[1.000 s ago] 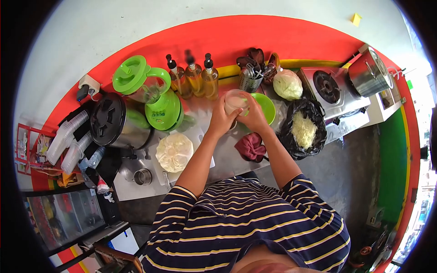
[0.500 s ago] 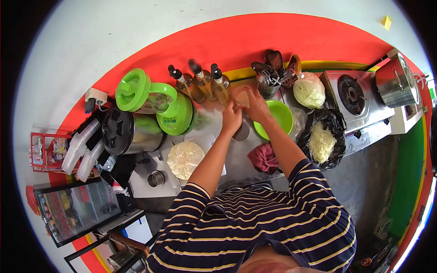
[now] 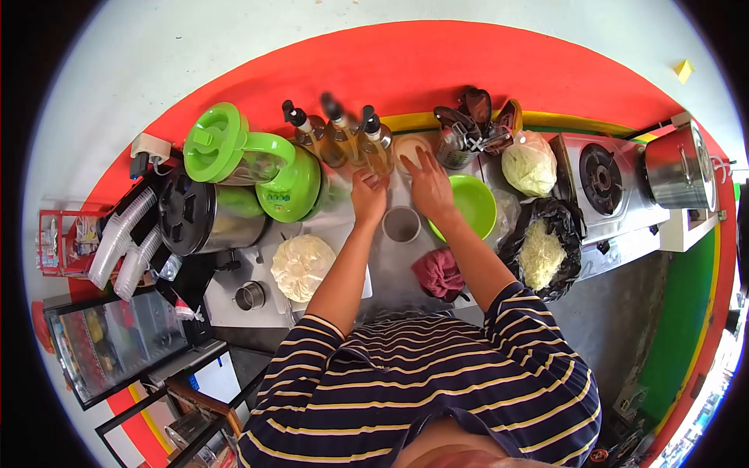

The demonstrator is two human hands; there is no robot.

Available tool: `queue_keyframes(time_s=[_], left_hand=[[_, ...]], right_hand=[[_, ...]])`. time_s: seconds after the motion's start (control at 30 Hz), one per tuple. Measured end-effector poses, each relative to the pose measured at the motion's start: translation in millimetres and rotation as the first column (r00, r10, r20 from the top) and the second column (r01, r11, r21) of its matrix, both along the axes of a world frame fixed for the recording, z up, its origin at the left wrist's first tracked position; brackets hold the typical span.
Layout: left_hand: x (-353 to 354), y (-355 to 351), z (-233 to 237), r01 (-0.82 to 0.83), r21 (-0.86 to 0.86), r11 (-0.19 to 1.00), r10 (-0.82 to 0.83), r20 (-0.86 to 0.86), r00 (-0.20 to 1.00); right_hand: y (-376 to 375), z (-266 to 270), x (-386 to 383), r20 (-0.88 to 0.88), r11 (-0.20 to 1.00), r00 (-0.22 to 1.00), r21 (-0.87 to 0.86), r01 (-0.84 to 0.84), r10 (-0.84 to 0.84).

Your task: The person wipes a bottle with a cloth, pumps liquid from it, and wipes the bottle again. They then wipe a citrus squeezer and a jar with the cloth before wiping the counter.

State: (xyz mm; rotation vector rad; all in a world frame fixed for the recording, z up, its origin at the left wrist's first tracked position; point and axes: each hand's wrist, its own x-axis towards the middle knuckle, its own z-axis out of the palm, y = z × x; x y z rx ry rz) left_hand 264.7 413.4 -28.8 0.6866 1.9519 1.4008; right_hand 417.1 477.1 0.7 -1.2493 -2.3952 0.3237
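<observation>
My right hand (image 3: 431, 189) reaches forward with its fingers stretched over a round, pale beige container or lid (image 3: 409, 143) near the wall; its fingertips appear to touch it. To the left, my left hand (image 3: 370, 196) has its fingers curled in, just in front of the pump bottles (image 3: 378, 147) of brownish liquid. Whether it holds anything small is hidden. Between my forearms stands a round grey cup (image 3: 402, 225), seen from above. A bright green bowl (image 3: 473, 207) lies beside my right wrist, partly covered by my forearm.
Leftward are a green blender (image 3: 290, 187), a large pot with a black lid (image 3: 187, 212) and a cream plastic-covered bundle (image 3: 303, 268). Rightward are a cabbage (image 3: 529, 165), shredded cabbage (image 3: 543, 251) in a black bag, a maroon cloth (image 3: 438, 274), a utensil holder (image 3: 456, 150) and a gas stove (image 3: 602, 178).
My hands were together at the round pale thing. My left hand has moved left, away from it, while my right hand has stayed by it with fingers spread. The view has shifted slightly.
</observation>
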Motion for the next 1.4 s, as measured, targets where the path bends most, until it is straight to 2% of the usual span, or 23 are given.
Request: queue_keyframes(time_s=[0.07, 0.1, 0.17, 0.3, 0.43, 0.5, 0.63, 0.7, 0.83, 0.9, 0.97, 1.0, 1.07, 1.1, 1.13, 1.17, 1.2, 1.23, 1.27, 1.3, 1.33, 1.4], left_hand=[[1, -1, 12, 0.022, -0.029, 0.999, -0.024, -0.055, 0.998], [-1, 1, 12, 0.051, -0.058, 0.997, -0.057, -0.106, 0.993], [-8, 9, -4, 0.025, -0.057, 0.998, -0.032, -0.114, 0.993], [-7, 20, -2, -0.012, -0.106, 0.994, -0.002, -0.13, 0.991], [2, 24, 8, -0.051, -0.035, 0.998, 0.049, -0.059, 0.997], [6, 26, 14, -0.058, -0.122, 0.991, 0.042, -0.127, 0.991], [8, 35, 9, -0.078, -0.145, 0.986, 0.055, -0.155, 0.986], [11, 39, 11, -0.12, -0.081, 0.989, 0.101, -0.206, 0.973], [17, 44, 15, -0.135, -0.091, 0.987, 0.115, -0.196, 0.974], [17, 50, 20, -0.157, -0.12, 0.98, 0.109, -0.339, 0.935], [18, 54, 17, -0.164, -0.107, 0.981, 0.124, -0.31, 0.943], [20, 52, 21, -0.172, -0.117, 0.978, 0.136, -0.27, 0.953], [22, 49, 26, -0.169, -0.145, 0.975, 0.121, -0.294, 0.948], [23, 45, 28, -0.174, -0.174, 0.969, 0.113, -0.315, 0.942], [19, 43, 14, -0.162, -0.183, 0.97, 0.098, -0.314, 0.944], [12, 36, -1, -0.051, -0.115, 0.992, 0.022, -0.236, 0.972], [5, 29, -15, 0.057, -0.037, 0.998, -0.062, -0.158, 0.986], [0, 16, -21, 0.077, -0.047, 0.996, -0.083, -0.152, 0.985], [-5, 0, -26, 0.223, -0.008, 0.975, -0.223, -0.045, 0.974], [-8, -13, -28, 0.361, 0.047, 0.931, -0.363, 0.055, 0.93], [-10, -24, -29, 0.382, 0.045, 0.923, -0.384, 0.058, 0.921], [-11, -55, -29, 0.526, 0.012, 0.85, -0.526, 0.056, 0.849]], right_hand=[[0, -6, -1, 0.121, 0.997, 0.991, 0.033, -0.063, 0.059], [1, -10, -1, 0.119, 0.997, 0.991, 0.038, -0.072, 0.067], [9, -15, -4, 0.113, 0.999, 0.993, 0.025, -0.03, 0.027], [20, -19, -5, 0.123, 1.0, 0.992, 0.018, 0.01, -0.012], [30, -21, -26, 0.223, 0.993, 0.968, 0.031, 0.113, -0.117], [33, -20, -32, 0.281, 0.988, 0.947, 0.041, 0.149, -0.155], [39, -19, -37, 0.254, 0.986, 0.952, 0.028, 0.167, -0.169], [43, -25, -36, 0.243, 0.986, 0.956, 0.034, 0.163, -0.166], [49, -30, -32, 0.216, 0.989, 0.966, 0.041, 0.139, -0.145], [50, -22, -34, 0.182, 0.99, 0.973, 0.033, 0.137, -0.141], [44, -20, -32, 0.155, 0.99, 0.982, -0.069, 0.123, -0.111], [45, -19, -30, 0.151, 0.989, 0.981, -0.068, 0.131, -0.12], [44, -20, -19, 0.124, 0.995, 0.992, -0.101, 0.028, -0.015], [41, -22, -15, 0.125, 0.993, 0.992, -0.11, 0.038, -0.025], [39, -21, -11, 0.052, 0.989, 0.998, -0.142, -0.039, 0.047], [33, -22, -5, -0.023, 0.979, 0.993, -0.171, -0.114, 0.112], [24, -21, 0, -0.02, 0.978, 0.995, -0.182, -0.097, 0.095], [14, -17, 5, -0.089, 0.966, 0.985, -0.199, -0.162, 0.147], [4, -13, 9, -0.159, 0.952, 0.968, -0.208, -0.224, 0.194], [-8, -9, 12, -0.222, 0.964, 0.957, -0.145, -0.221, 0.186], [-18, -1, 19, -0.221, 0.969, 0.962, -0.149, -0.199, 0.163], [-43, 13, 30, -0.3, 0.912, 0.941, -0.324, -0.253, 0.154]])
